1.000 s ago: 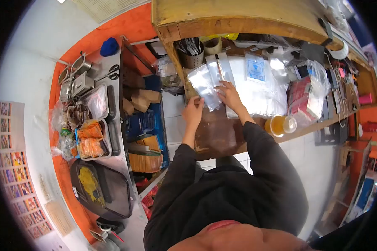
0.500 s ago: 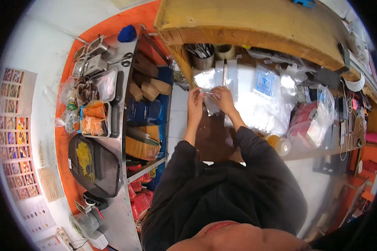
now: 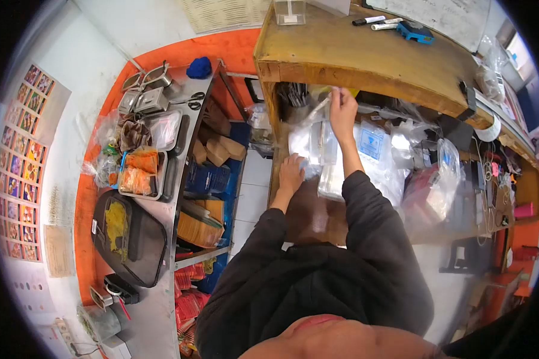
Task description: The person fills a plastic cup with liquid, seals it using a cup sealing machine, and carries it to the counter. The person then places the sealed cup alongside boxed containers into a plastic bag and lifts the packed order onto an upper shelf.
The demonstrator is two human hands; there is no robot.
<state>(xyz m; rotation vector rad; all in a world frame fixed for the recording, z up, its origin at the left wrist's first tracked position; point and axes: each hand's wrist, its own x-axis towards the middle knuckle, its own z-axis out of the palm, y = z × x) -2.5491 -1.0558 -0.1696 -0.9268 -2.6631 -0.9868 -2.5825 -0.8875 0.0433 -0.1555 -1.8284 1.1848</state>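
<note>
We stretch both arms forward in long dark sleeves, our torso (image 3: 317, 281) square behind them. Our left arm (image 3: 242, 260) reaches less far, its cuff stopping short of the wrist (image 3: 280, 200); our left hand (image 3: 291, 175) lies low with its back upward, the fingers loosely bent, slightly parted and pointing ahead. Our right arm (image 3: 377, 212) extends farther, the forearm (image 3: 351, 157) bare beyond its cuff, and our right hand (image 3: 343, 115) is curled, fingertips drawn together in a pinch. The two hands are apart, the right one farther forward.
</note>
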